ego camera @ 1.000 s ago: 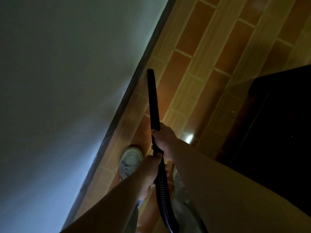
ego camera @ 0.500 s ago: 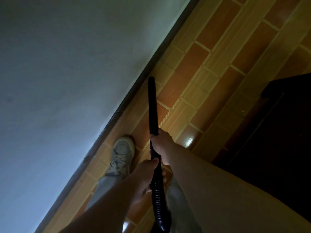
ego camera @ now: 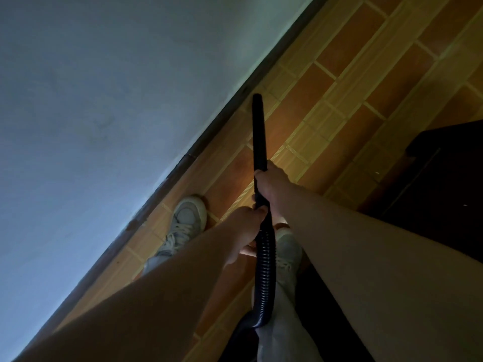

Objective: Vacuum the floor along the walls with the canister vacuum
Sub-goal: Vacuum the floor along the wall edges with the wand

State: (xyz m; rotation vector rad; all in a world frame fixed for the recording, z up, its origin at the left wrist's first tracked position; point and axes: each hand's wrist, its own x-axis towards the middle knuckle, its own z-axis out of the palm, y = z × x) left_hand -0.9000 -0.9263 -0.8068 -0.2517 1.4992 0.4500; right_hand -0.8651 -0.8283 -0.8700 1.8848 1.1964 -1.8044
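The black vacuum wand (ego camera: 259, 131) is a straight rigid tube that reaches forward from the right hand (ego camera: 271, 180) toward the foot of the wall. Its far tip lies just beside the dark baseboard (ego camera: 230, 116). Whether the tip touches the floor, I cannot tell. The right hand holds the wand at its near end, with the fingers curled closed around the tube and the back of the hand turned up. Just behind it, closer to the body, the left hand (ego camera: 244, 228) grips the place where the wand joins the ribbed hose (ego camera: 265, 270), and its fingers are wrapped around it. The two hands are near each other but apart. From the left hand the hose runs back toward the person and bends near the lower edge of the view.

To the left of both hands stands the pale wall (ego camera: 104, 126), with the baseboard along its foot. Under the hands is the floor (ego camera: 352, 82) of orange and tan tiles. Left of the left hand, a white shoe (ego camera: 188, 218) points to the baseboard and is near it. Under the right forearm a second shoe (ego camera: 288, 248) shows partly, just beside the hose. Right of the right hand, well apart, stands a piece of dark furniture (ego camera: 444, 194).
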